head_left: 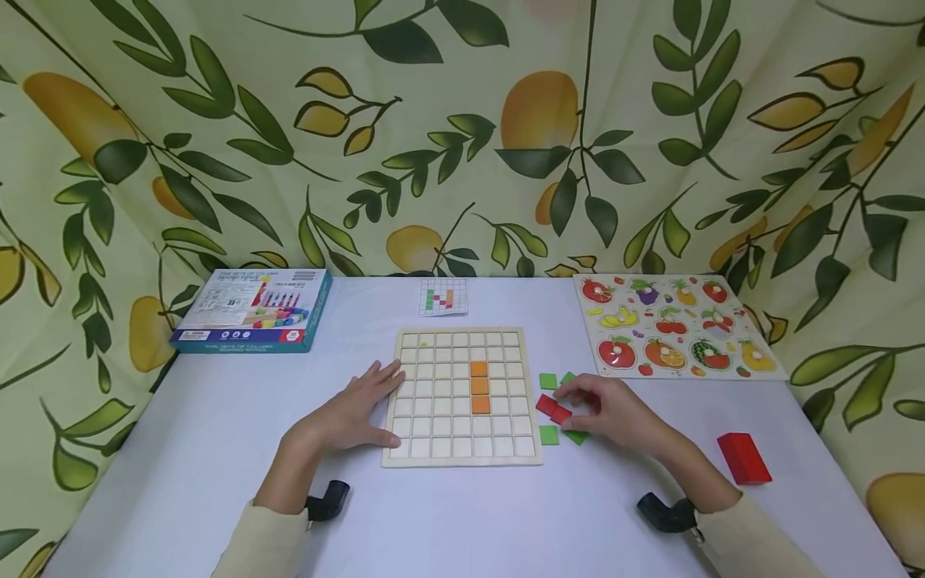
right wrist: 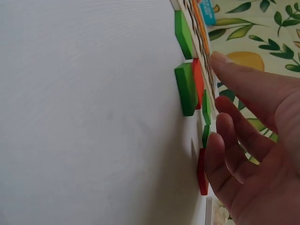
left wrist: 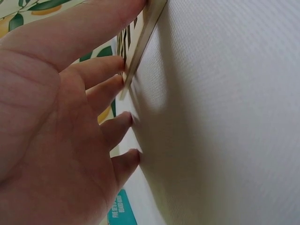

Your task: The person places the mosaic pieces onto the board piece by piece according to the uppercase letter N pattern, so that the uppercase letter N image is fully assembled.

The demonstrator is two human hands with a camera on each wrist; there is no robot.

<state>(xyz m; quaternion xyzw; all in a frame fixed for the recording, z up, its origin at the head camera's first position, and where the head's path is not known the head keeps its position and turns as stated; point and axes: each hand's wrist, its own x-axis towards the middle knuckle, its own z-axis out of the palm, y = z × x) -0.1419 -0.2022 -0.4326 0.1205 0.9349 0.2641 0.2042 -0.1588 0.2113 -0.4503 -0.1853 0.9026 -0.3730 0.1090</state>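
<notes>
Left hand (head_left: 354, 413): fingers spreading apart, resting along the left edge of the wooden grid board (head_left: 462, 463), clamped on nothing. Right hand (head_left: 603, 405): hovering at the loose tiles just right of the board; thumb and fingers standing apart, gripping nothing visible. Red tiles (head_left: 546, 404) are lying nearest those fingertips, green tiles (head_left: 549, 435) scattering to the near and far sides of them.

Handling, my judgement: the tiles are lying flat and close together, so pinching one by opposite edges should be tidier than sweeping at it; nudging a neighbour aside would help. Light pressure from the left hand should be enough for steadying the board.

Containers: the grid board is holding three orange tiles (head_left: 480, 386) in one column, right of the middle. The far-right puzzle board (head_left: 723, 375) is carrying fruit pieces. The far-left printed box (head_left: 249, 309) is hiding whatever it may be containing.
</notes>
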